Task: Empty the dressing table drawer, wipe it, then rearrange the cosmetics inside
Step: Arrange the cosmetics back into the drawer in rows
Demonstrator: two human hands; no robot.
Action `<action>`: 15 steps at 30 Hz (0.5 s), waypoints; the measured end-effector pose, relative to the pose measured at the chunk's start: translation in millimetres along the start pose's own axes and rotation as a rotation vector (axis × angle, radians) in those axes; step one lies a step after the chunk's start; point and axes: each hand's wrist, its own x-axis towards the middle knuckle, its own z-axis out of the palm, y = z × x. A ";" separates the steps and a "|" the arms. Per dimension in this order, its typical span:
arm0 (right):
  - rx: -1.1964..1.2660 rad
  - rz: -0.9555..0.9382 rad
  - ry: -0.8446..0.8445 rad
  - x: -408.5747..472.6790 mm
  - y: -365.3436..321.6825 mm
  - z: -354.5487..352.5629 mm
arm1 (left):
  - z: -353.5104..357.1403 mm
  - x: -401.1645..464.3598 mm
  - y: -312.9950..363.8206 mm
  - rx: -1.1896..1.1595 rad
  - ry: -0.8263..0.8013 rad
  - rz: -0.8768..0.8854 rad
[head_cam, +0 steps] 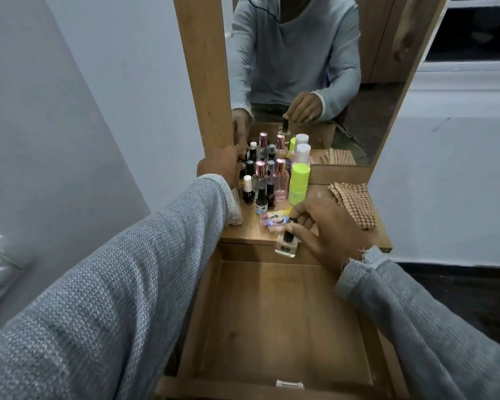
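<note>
Head view, steeply down over drawer (274,321)

A person's right hand (326,229) pinches the black cap of a pale nail polish bottle (286,245) at the front edge of a dressing table (243,235), above the open drawer (283,321). At 10 o'clock, the left hand (223,166) reaches among clustered cosmetic bottles (267,180). A checked cloth (354,203) lies at 2 o'clock below the mirror (300,67).

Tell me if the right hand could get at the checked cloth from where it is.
Probably yes. The checked cloth lies on the tabletop just beyond the right hand, nothing between them, but that hand already pinches a nail polish bottle.
</note>
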 end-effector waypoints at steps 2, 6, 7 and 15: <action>0.020 0.010 -0.027 -9.5 5.1 5.7 | 0.3 2.9 -2.4 -0.046 -0.010 -0.002; 0.046 0.050 -0.058 -23.9 11.4 18.9 | -11.1 2.0 -11.0 -0.171 0.024 -0.034; 0.055 0.061 -0.071 -27.2 12.0 22.6 | -17.7 -0.5 -14.3 -0.202 0.047 -0.038; 0.088 0.157 -0.178 -45.7 11.8 60.3 | -86.3 -72.1 -40.2 -0.366 0.276 0.101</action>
